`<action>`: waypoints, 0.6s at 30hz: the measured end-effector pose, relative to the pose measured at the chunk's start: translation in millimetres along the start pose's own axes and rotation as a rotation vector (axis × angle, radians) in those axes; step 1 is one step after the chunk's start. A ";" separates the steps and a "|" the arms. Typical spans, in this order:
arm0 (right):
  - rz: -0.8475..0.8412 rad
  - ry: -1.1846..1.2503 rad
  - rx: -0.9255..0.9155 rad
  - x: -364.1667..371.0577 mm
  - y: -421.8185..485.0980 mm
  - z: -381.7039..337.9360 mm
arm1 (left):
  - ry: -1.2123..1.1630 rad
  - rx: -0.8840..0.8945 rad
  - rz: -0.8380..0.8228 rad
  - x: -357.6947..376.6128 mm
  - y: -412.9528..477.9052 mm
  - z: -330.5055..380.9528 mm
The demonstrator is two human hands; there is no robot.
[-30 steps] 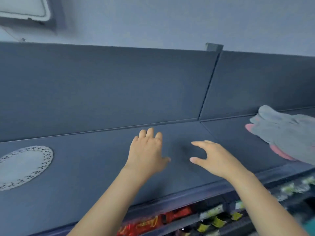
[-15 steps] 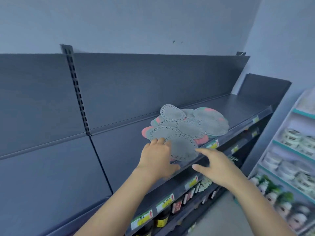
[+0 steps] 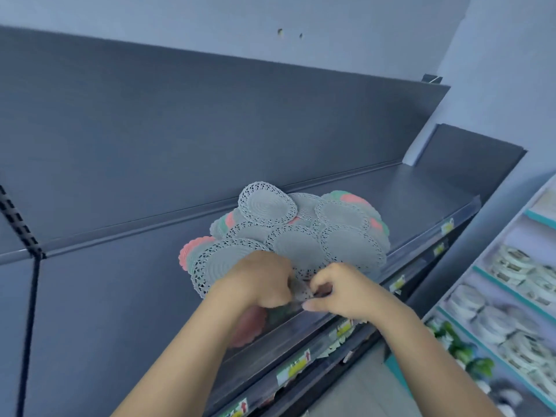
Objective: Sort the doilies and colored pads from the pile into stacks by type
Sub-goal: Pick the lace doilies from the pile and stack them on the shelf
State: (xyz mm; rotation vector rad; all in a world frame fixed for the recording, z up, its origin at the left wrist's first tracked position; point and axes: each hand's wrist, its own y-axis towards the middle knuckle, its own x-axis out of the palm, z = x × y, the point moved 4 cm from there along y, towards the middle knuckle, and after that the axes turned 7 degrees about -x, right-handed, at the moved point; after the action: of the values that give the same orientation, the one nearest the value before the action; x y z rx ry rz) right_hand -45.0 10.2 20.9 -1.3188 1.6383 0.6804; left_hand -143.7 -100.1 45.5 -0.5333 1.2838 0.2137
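A pile of white lace doilies [image 3: 301,233] lies on the dark shelf [image 3: 120,296], with pink pads [image 3: 188,251] and green pads [image 3: 224,222] showing at its edges. Another pink pad [image 3: 248,326] pokes out beneath my left forearm. My left hand [image 3: 258,279] and my right hand [image 3: 343,288] meet at the pile's near edge. Both pinch the rim of a small doily [image 3: 301,288] between them. Most of that doily is hidden by my fingers.
The shelf's front lip [image 3: 331,332] carries price tags [image 3: 296,367]. A dark back panel [image 3: 210,130] rises behind the pile. Bare shelf lies to the left and to the far right [image 3: 421,191]. A teal-edged rack of packaged goods [image 3: 511,296] stands at the right.
The view swung right from the bare shelf to the pile. Both hands moved forward onto the pile's near edge and closed on a doily's rim.
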 end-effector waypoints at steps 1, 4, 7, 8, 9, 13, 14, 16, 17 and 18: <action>-0.016 0.029 -0.044 -1.2 8.3 3.4 | -0.039 -0.032 0.014 -2.0 7.0 -4.5; -0.021 0.102 -0.154 -1.4 30.1 11.8 | -0.164 -0.168 0.076 -5.2 27.0 -22.6; 0.055 0.090 -0.264 -5.9 51.1 20.9 | -0.320 -0.349 0.118 -1.1 34.5 -34.8; 0.060 0.087 -0.318 -9.2 54.2 20.1 | -0.392 -0.372 0.122 1.2 31.1 -35.6; 0.045 0.098 -0.393 -10.6 57.4 20.5 | -0.480 -0.388 0.140 2.9 23.9 -34.1; -0.094 0.134 -0.531 -10.6 58.5 11.1 | -0.793 -0.440 0.493 -3.6 -26.6 -18.6; -0.138 0.137 -0.537 -9.5 58.6 6.4 | -0.885 -0.471 0.637 -6.5 -44.7 -11.5; -0.173 0.189 -0.625 -14.0 52.5 -16.7 | -1.093 -0.556 0.906 -7.2 -85.9 4.2; -0.199 0.254 -0.693 -14.4 48.7 -34.0 | -1.188 -0.613 1.029 -4.7 -109.4 12.0; -0.241 0.352 -0.746 -13.6 42.4 -53.5 | -1.257 -0.674 1.147 0.2 -133.8 16.8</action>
State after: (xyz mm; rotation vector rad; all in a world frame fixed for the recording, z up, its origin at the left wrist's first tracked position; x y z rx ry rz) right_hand -101.1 -16.8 52.0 -2.2353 1.4978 1.0031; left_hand -70.6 -207.1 82.9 -0.0571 0.0849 1.6804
